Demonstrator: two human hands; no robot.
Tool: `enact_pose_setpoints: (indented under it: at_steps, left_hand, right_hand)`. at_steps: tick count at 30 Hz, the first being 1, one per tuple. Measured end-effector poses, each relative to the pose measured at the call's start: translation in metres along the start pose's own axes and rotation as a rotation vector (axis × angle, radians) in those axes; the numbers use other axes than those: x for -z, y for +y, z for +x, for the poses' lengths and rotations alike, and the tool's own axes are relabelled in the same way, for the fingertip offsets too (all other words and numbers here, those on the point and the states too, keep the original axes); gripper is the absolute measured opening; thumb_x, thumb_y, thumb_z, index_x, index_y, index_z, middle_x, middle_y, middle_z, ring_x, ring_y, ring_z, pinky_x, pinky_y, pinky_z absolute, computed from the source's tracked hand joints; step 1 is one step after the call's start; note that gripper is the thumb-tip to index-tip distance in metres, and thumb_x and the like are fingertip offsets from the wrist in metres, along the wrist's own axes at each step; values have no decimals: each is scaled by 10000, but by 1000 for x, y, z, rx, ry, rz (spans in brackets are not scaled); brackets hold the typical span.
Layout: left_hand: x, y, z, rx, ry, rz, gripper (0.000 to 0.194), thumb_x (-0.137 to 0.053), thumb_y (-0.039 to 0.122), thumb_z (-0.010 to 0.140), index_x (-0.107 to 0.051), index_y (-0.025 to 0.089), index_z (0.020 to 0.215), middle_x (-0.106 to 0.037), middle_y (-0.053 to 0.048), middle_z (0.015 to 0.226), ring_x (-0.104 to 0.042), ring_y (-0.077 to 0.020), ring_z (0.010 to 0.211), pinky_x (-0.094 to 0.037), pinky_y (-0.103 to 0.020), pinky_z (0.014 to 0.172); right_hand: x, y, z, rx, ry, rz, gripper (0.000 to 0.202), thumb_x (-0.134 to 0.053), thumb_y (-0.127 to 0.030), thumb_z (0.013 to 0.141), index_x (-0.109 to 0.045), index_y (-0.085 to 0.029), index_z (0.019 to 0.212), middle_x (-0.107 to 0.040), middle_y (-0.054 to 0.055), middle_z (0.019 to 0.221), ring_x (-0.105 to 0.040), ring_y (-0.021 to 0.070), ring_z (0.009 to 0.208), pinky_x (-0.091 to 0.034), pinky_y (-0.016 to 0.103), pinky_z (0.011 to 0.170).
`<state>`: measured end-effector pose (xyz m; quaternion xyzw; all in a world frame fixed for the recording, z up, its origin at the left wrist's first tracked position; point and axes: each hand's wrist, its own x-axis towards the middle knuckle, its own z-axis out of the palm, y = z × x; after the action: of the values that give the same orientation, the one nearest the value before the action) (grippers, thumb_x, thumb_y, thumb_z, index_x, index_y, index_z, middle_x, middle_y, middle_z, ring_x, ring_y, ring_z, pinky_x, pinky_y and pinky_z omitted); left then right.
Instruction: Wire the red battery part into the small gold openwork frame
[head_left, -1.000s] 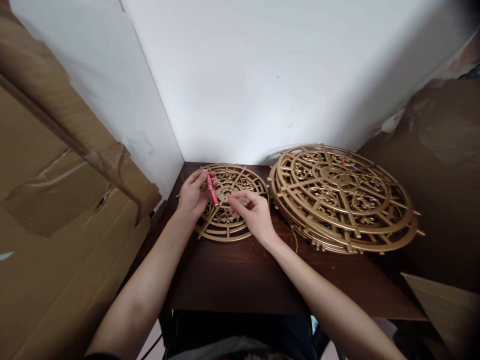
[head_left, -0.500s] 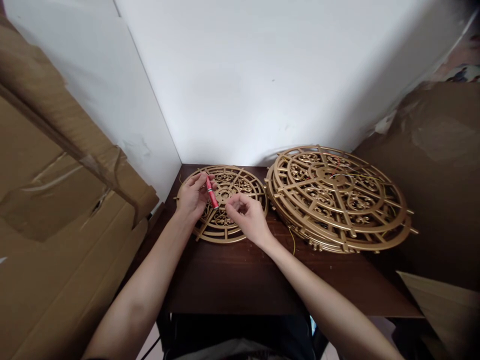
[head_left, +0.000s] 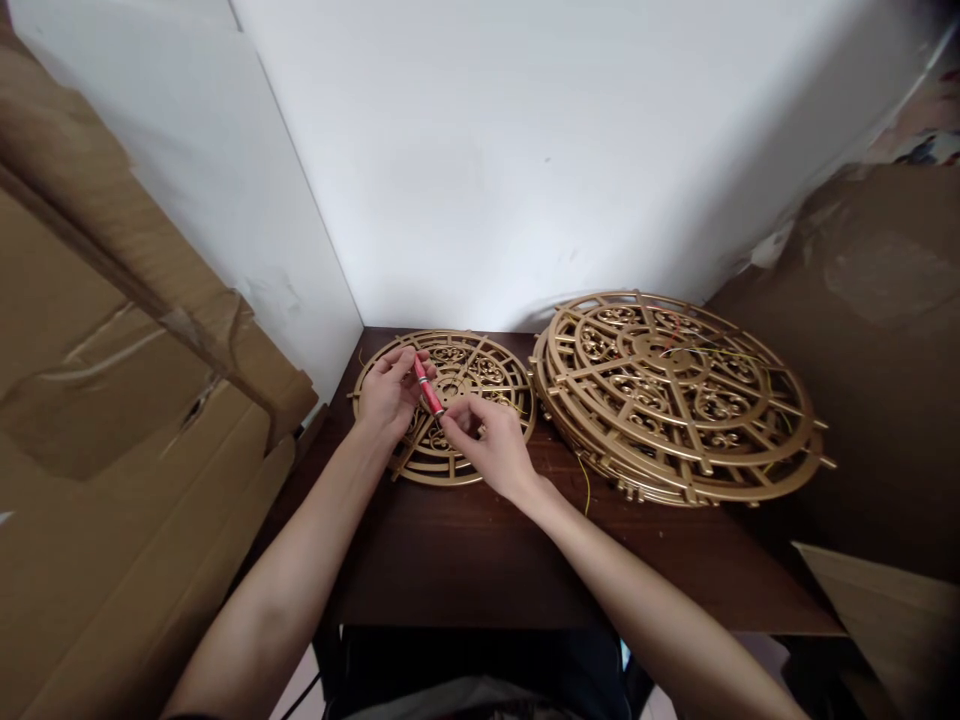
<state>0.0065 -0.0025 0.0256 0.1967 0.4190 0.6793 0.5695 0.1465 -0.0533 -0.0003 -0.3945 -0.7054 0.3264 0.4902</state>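
Note:
My left hand (head_left: 391,395) pinches the upper end of a slim red marker pen (head_left: 429,388) with a pale band round its middle. The pen slants down to the right. At its lower end, the thumb and fingertips of my right hand (head_left: 491,440) close on the tip. Both hands are above a flat round gold openwork panel (head_left: 450,470), with scrollwork and spokes, that lies on the dark table. The hands cover part of its left and front.
To the right, a leaning stack of similar gold round panels (head_left: 675,390) carries thin yellow, red and white wires. A yellow wire (head_left: 586,485) hangs by the stack on the dark brown table (head_left: 480,560). Cardboard (head_left: 135,450) stands left, more cardboard (head_left: 862,350) right, a white wall (head_left: 525,150) behind.
My right hand has moved slightly left and closed on the pen's lower end. The pen has swung a little to the right in my left hand.

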Motion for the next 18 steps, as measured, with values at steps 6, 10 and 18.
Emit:
enact_pose_setpoints:
  at_steps: [6, 10, 18]
  left_hand:
    - [1, -3, 1, -18, -3, -4, 130, -579, 60, 853, -587, 116, 736, -692, -37, 693, -646, -108, 546, -536, -212, 548]
    - [2, -4, 2, -20, -17, -4, 127, -608, 68, 835, -598, 120, 720, -684, -26, 672, -645, -100, 563, -545, -205, 582]
    - [5, -6, 5, -23, -68, -15, 110, -687, 91, 788, -597, 115, 729, -685, -41, 724, -646, -95, 612, -558, -225, 656]
  right_hand:
    - [-2, 3, -2, 32, 67, -67, 109, -577, -202, 818, -591, -171, 715, -553, -36, 593, -475, 81, 522, -389, 202, 537]
    - [-1, 3, -2, 33, 79, -99, 137, -580, -211, 831, -568, -176, 700, -563, -34, 600, -491, 83, 524, -399, 208, 544]
    - [-1, 3, -2, -2, 3, -79, 160, -580, -299, 878, -584, -188, 763, -632, 4, 698, -544, 109, 585, -428, 236, 581]
